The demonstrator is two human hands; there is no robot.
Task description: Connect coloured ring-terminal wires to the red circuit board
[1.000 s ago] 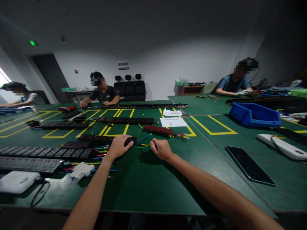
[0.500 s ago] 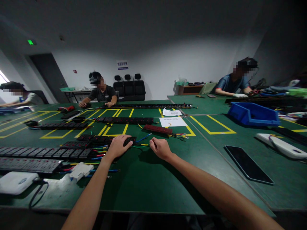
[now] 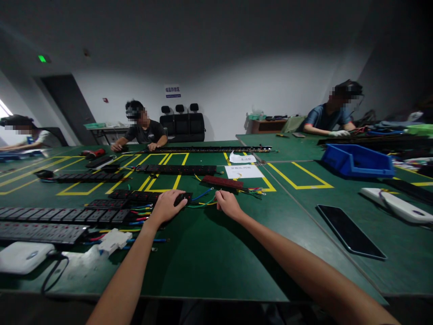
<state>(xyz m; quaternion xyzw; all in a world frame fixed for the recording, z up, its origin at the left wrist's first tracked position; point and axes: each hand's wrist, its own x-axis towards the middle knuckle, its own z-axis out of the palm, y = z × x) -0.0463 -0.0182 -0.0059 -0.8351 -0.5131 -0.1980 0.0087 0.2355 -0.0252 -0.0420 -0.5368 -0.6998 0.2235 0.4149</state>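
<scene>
My left hand [image 3: 169, 205] is wrapped over the right end of a black power strip [image 3: 135, 197] that lies on the green table. Out of that end come a blue wire [image 3: 203, 195] and a green-yellow wire [image 3: 203, 205]. My right hand [image 3: 228, 204] is closed in a pinch around the far end of the green-yellow wire, whose tip is hidden by the fingers. The blue wire's end lies free, just left of the right hand. Beyond the hands rests a dark red strip [image 3: 221, 182] with several coloured wires at its right end.
More power strips [image 3: 67, 216] and a white connector block [image 3: 114, 241] lie to the left, near a white power bank [image 3: 25, 258]. On the right are a phone [image 3: 350, 231], a white device [image 3: 395, 205] and a blue bin [image 3: 356, 161]. Co-workers [image 3: 145, 128] sit across the table.
My right hand has moved slightly to the right and away from me, drawing the green-yellow wire with it. My left hand has stayed on the power strip.
</scene>
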